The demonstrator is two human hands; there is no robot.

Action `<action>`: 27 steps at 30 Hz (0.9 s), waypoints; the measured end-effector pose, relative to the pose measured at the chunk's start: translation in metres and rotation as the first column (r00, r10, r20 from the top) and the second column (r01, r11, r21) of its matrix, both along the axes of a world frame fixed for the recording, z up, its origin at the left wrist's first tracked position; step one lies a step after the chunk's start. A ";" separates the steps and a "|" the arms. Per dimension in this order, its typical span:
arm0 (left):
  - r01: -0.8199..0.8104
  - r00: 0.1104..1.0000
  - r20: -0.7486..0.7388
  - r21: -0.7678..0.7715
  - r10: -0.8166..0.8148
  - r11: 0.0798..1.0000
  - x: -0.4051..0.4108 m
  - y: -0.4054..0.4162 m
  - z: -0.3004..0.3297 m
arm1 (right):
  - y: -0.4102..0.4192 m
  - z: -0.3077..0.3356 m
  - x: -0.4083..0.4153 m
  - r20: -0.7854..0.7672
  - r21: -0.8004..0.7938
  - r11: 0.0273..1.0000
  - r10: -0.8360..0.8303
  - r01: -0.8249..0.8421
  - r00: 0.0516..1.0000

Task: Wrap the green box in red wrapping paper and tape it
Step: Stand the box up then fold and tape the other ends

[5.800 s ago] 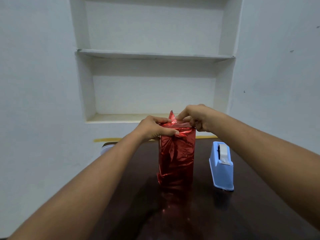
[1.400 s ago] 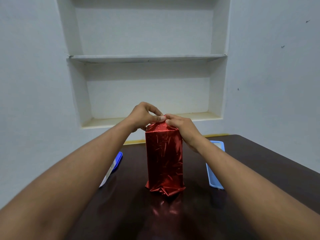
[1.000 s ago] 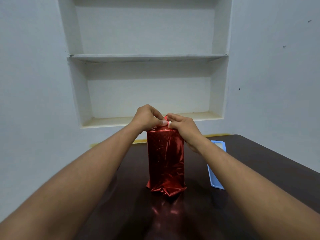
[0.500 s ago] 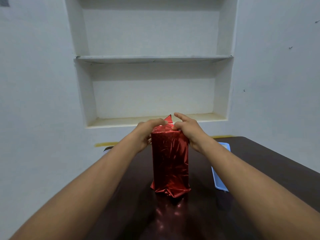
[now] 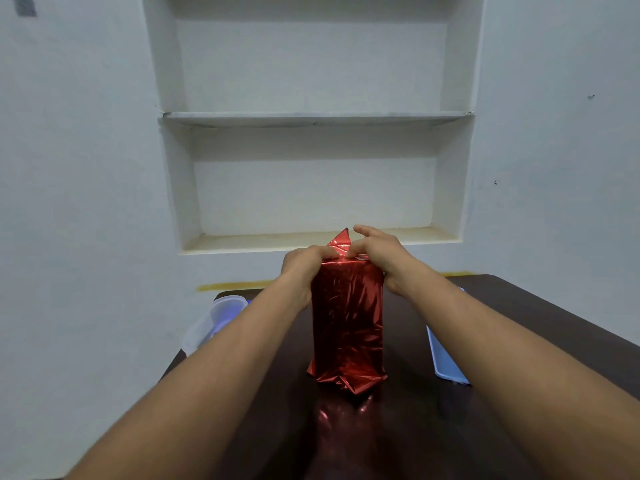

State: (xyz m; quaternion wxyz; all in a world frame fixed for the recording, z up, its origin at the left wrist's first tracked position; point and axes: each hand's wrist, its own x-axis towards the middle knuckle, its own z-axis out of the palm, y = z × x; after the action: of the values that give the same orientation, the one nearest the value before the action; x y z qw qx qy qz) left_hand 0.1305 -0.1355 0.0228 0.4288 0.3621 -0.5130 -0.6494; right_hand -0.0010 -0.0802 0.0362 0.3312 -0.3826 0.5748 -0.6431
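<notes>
Standing upright at the middle of the dark surface (image 5: 519, 334), the box (image 5: 348, 317) is wholly covered in red wrapping paper (image 5: 346, 379). Losing hold of the top folds looks the main risk: the foil seems springy, and its pointed flap (image 5: 341, 241) at the far edge could pop open before tape goes on; an uneven push might tip the tall parcel. The left hand (image 5: 304, 268) curls over the top left corner, gripping paper. The right hand (image 5: 377, 252) pinches the fold at the top edge, forefinger lifted beside the flap.
</notes>
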 end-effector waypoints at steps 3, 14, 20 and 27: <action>0.033 0.998 -0.049 0.013 -0.033 0.999 0.004 0.004 -0.005 | 0.000 0.001 0.004 0.029 0.003 1.000 0.011 -0.011 1.000; -0.018 0.995 -0.101 0.014 0.019 1.000 -0.001 0.006 -0.008 | 0.002 -0.003 0.005 -0.022 0.052 0.997 -0.062 0.063 0.998; -0.045 0.996 -0.080 0.006 0.045 0.999 -0.003 0.018 -0.008 | -0.003 -0.004 0.009 -0.005 0.068 0.995 -0.072 0.072 0.997; -0.170 0.983 -0.069 0.015 0.170 0.985 -0.008 0.024 -0.012 | -0.014 -0.013 0.002 -0.022 0.115 0.970 -0.213 0.214 0.977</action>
State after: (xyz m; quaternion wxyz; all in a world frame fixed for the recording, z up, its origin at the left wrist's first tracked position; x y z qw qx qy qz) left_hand 0.1227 -0.1111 0.0112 0.4987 0.3837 -0.4621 -0.6250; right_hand 0.0012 -0.0947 0.0234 0.2792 -0.3016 0.6507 -0.6385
